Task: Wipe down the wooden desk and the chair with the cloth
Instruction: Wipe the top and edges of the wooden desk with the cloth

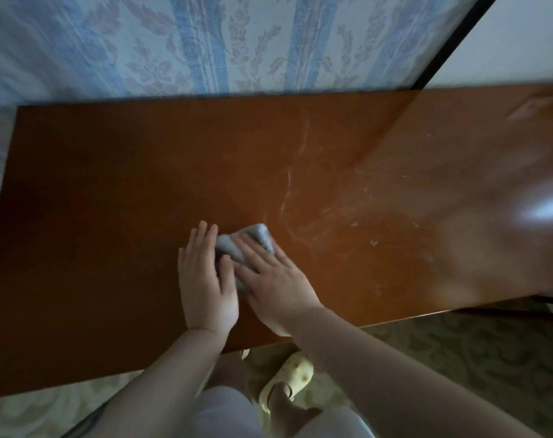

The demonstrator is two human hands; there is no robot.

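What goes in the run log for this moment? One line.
stage: wiping desk | left hand: flat on cloth | right hand: flat on cloth | desk: streaks at right | chair: not visible

Bare forearms, pale shorts (218, 412), and a cream perforated slipper (288, 379).

I see the brown rectangular wooden desk (111, 216) set against the patterned wallpapered wall (205, 42) behind it. The small grey crumpled cloth (256, 237) lies on the desk near its front edge, under my left hand (205, 279) and right hand (275, 279), side by side. Below the front edge, a pale yellow slipper (288, 380) sits on the floor.
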